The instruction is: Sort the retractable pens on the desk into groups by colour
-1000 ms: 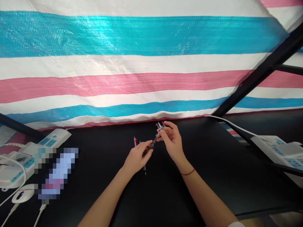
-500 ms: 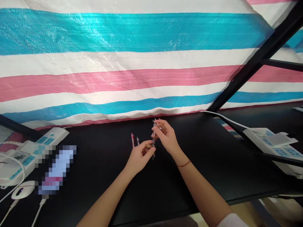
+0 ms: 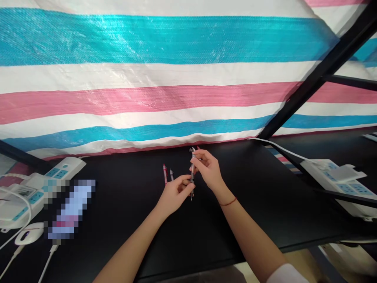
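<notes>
Both hands at work on one pen (image 3: 193, 169), over the middle of the black table (image 3: 212, 236), near the foot of the striped sheet (image 3: 165, 135). Left hand (image 3: 174, 194): thumb and fingers pinched round the pen's lower, darker part. Right hand (image 3: 208, 169): fingertips closed on the clear upper part. The pen runs nearly straight toward me, tip pointing my way and showing past the left thumb.

Progress: upper and lower parts lie in one line, so I judge the pen whole or close to it. Whether the joint is tight I cannot tell; my fingers cover it. Neither hand has let go, so the handling of this pen looks unfinished.

Beyond the right fingertips, small pale and reddish bits show; too small to say what they belong to.

Also on the table: a red pen (image 3: 165, 172) and a dark pen (image 3: 171, 173) side by side, near ends hidden behind my left hand. Both appear whole where visible; neither is gripped, as far as I see.
</notes>
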Demonstrator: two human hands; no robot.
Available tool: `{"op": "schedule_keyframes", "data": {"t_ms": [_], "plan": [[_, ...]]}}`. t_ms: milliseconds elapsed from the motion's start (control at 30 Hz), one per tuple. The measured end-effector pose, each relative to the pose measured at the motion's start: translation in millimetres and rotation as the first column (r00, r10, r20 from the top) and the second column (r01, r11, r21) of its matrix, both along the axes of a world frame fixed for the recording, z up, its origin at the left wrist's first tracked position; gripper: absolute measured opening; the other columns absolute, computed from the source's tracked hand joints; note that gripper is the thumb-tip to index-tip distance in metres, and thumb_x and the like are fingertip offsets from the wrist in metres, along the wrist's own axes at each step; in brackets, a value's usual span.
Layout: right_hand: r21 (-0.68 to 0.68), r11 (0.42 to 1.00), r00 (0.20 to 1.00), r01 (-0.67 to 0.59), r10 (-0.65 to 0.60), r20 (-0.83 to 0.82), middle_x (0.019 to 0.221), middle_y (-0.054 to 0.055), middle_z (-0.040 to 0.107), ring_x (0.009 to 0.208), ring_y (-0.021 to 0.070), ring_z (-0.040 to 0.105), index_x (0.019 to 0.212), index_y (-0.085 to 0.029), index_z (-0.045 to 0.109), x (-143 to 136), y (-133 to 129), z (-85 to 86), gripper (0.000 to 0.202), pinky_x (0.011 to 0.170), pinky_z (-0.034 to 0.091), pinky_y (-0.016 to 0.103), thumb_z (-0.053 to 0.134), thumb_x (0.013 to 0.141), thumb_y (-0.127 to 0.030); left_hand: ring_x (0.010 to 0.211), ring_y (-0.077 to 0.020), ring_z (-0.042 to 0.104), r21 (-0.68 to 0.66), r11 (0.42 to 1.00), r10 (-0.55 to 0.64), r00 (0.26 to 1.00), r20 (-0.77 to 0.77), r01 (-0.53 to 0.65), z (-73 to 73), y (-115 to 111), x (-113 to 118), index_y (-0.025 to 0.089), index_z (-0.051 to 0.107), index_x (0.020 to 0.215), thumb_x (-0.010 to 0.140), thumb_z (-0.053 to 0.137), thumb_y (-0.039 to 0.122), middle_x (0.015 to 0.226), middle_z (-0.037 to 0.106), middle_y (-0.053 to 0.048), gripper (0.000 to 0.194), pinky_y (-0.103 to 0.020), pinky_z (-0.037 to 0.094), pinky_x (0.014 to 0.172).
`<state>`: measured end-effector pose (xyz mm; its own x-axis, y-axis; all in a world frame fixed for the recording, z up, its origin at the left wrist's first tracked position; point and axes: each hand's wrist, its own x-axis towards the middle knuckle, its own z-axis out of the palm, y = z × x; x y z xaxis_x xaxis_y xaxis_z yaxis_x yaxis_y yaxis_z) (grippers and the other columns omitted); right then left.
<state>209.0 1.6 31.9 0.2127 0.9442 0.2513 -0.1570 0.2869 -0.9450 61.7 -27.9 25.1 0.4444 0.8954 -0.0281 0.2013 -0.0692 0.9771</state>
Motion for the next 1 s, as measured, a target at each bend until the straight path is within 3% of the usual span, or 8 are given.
{"op": "schedule_keyframes", "data": {"t_ms": [333, 500, 733, 1000], "plan": [[0.002, 0.998, 0.998, -0.063, 0.063, 0.019, 0.067, -0.005, 0.055, 0.05, 0.0115, 0.06, 0.088, -0.021, 0.057, 4.6, 0.5, -1.3, 0.021, 0.042, 0.05, 0.023, 0.069, 0.073, -0.031, 0.075, -0.0183, 0.068, 0.018, 1.0, -0.012, 1.0, -0.021, 0.013, 2.6, -1.5, -0.7, 0.019, 0.063, 0.108, 0.081, 0.057, 0.038, 0.083, 0.069, -0.004, 0.034, -0.03, 0.055, 0.071], [-0.003, 1.0, 1.0, -0.026, 0.026, -0.015, 0.07, -0.005, 0.056, 0.051, 0.0114, 0.06, 0.096, -0.022, 0.057, 1.3, 1.4, -4.5, 0.029, 0.041, 0.05, 0.022, 0.069, 0.073, -0.035, 0.077, -0.019, 0.068, 0.021, 1.0, 0.018, 1.0, -0.021, -0.018, 2.6, -1.0, -1.8, 0.019, 0.063, 0.107, 0.081, 0.058, 0.038, 0.084, 0.07, -0.004, 0.033, -0.03, 0.055, 0.071], [0.04, 0.998, 0.999, -0.04, 0.039, 0.028, 0.068, -0.006, 0.054, 0.051, 0.0107, 0.06, 0.091, -0.021, 0.057, 0.0, -1.5, -2.1, 0.025, 0.042, 0.05, 0.022, 0.069, 0.074, -0.035, 0.076, -0.0184, 0.067, 0.037, 0.999, -0.001, 0.999, -0.038, 0.003, 0.7, -0.2, -1.9, 0.019, 0.062, 0.108, 0.081, 0.057, 0.037, 0.083, 0.07, -0.004, 0.032, -0.03, 0.054, 0.071], [-0.006, 0.999, 0.998, -0.043, 0.043, 0.046, 0.066, -0.005, 0.054, 0.05, 0.0118, 0.06, 0.088, -0.021, 0.055, 0.4, -2.2, 0.4, 0.027, 0.042, 0.051, 0.024, 0.069, 0.073, -0.038, 0.064, -0.0148, 0.065, 0.088, 0.996, 0.007, 0.996, -0.086, 0.001, 3.1, 0.4, -1.7, 0.019, 0.063, 0.103, 0.081, 0.057, 0.033, 0.081, 0.071, -0.002, 0.027, -0.028, 0.053, 0.066]]}}
